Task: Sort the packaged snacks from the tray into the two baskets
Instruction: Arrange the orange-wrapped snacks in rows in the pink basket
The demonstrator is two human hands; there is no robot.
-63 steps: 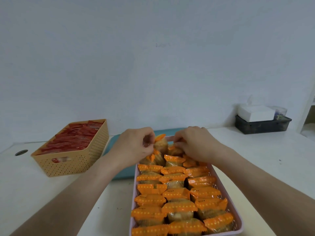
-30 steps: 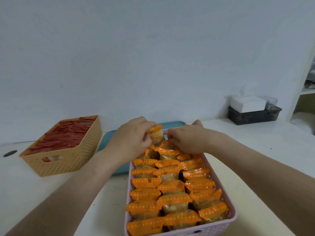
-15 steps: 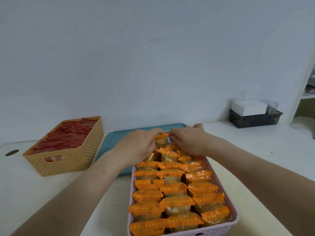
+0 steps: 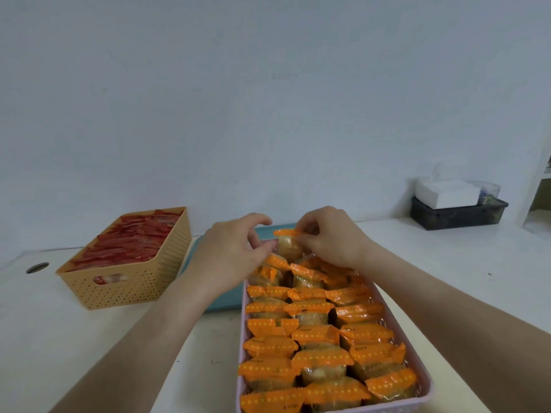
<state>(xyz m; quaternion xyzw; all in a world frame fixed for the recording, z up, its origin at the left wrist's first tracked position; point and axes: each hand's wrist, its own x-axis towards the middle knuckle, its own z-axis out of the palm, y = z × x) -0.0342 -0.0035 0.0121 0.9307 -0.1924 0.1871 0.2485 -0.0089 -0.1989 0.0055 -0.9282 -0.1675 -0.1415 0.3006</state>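
Note:
A pink basket [image 4: 242,329] in front of me is packed with rows of orange-wrapped snacks [image 4: 316,335]. At its far end one orange snack [image 4: 286,248] stands upright above the rows. My right hand [image 4: 331,236] pinches its top seal. My left hand [image 4: 232,248] hovers just left of that snack, fingers loosely curved and apart, holding nothing. A beige perforated basket [image 4: 134,289] on the left holds red-wrapped snacks [image 4: 131,239]. The teal tray [image 4: 223,302] lies behind the pink basket, mostly hidden by my hands.
A black bin [image 4: 456,216] with a white tissue box [image 4: 447,195] stands at the back right by the wall. A white shelf unit [image 4: 541,186] rises at the far right. A round cable hole [image 4: 37,267] sits in the white table at far left.
The upright orange snack has passed from my left hand's pinch to my right hand. My left fingers have spread open and eased slightly left.

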